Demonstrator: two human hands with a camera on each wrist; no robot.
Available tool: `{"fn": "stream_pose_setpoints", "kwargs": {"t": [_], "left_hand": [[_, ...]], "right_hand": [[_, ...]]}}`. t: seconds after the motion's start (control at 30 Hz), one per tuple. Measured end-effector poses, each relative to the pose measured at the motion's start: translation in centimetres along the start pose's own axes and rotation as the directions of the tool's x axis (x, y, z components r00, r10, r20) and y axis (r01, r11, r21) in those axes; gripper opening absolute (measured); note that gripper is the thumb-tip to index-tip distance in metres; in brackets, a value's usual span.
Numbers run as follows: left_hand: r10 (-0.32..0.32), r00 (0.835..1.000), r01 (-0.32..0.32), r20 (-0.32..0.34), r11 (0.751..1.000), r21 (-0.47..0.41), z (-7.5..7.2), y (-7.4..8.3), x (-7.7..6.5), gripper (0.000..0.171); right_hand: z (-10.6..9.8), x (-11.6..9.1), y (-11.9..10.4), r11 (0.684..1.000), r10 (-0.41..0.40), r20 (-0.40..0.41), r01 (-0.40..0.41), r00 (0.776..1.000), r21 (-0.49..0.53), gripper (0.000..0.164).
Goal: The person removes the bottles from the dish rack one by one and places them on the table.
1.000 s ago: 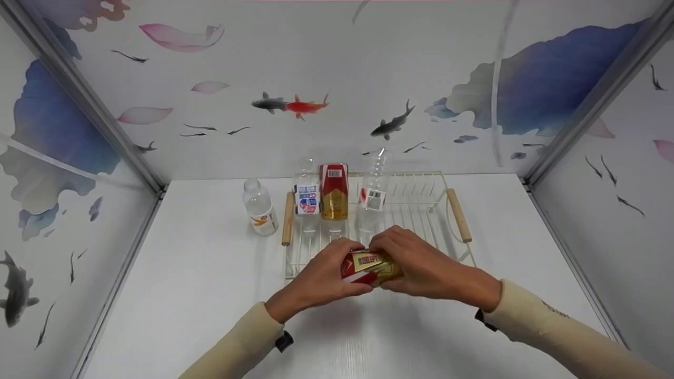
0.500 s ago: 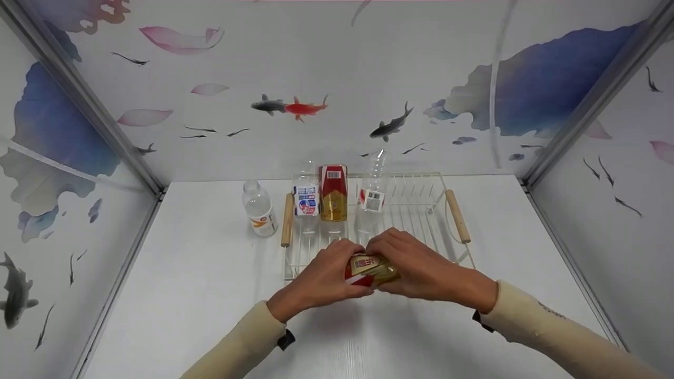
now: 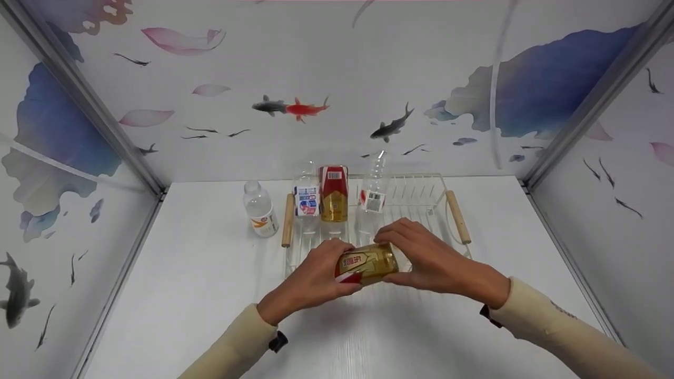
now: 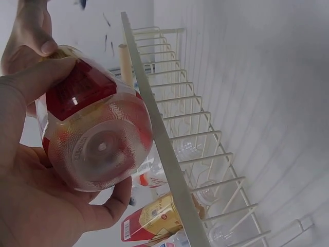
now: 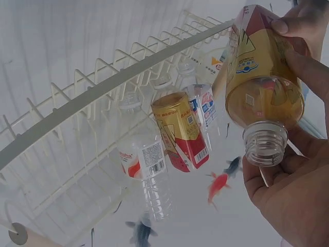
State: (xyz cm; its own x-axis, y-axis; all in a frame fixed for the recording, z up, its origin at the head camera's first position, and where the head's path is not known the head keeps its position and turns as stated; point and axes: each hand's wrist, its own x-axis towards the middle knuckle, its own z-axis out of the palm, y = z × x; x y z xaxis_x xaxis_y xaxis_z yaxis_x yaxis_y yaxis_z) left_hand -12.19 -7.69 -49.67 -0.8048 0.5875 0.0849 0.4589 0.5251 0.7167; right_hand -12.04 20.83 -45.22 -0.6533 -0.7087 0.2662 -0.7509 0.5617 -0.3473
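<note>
Over the front of the wire rack, a clear plastic bottle (image 3: 368, 263) with a red and gold label lies sideways between both hands. My left hand (image 3: 316, 273) grips its base end, thumb and fingers around the red part of the label. At the neck end, my right hand (image 3: 432, 260) holds the bottle between thumb and fingers. The right wrist view shows the bare threaded neck (image 5: 265, 144) without a cap, close to the right fingers. In the left wrist view the round base (image 4: 100, 149) faces the camera.
The cream wire rack (image 3: 416, 184) has wooden handles (image 3: 458, 216). In its left half stand a blue-and-white-labelled bottle (image 3: 307, 200), a red-and-gold-labelled bottle (image 3: 334, 195) and a red-and-white-labelled bottle (image 3: 373, 199). Left of the rack stands a small clear bottle (image 3: 260, 210). Printed walls surround the white table (image 3: 200, 295).
My right hand has shifted right and its fingers have spread toward the neck end, so more of the gold label shows. My left hand has moved slightly left with the bottle.
</note>
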Motion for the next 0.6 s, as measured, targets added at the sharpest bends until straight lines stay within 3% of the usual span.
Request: {"fn": "stream_pose_setpoints", "kwargs": {"t": [0.23, 0.6], "left_hand": [[-0.024, 1.000, 0.024, -0.016, 1.000, 0.010, -0.4, -0.1, -0.5, 0.077], [-0.059, 0.997, 0.056, -0.052, 0.997, -0.048, -1.5, -0.4, -1.1, 0.073]], "right_hand": [[-0.4, -0.1, 0.4, 0.997, 0.068, 0.000, -0.067, 0.998, 0.034, 0.075], [-1.2, -0.2, 1.3, 0.993, 0.087, -0.033, -0.084, 0.996, 0.085, 0.077]]}}
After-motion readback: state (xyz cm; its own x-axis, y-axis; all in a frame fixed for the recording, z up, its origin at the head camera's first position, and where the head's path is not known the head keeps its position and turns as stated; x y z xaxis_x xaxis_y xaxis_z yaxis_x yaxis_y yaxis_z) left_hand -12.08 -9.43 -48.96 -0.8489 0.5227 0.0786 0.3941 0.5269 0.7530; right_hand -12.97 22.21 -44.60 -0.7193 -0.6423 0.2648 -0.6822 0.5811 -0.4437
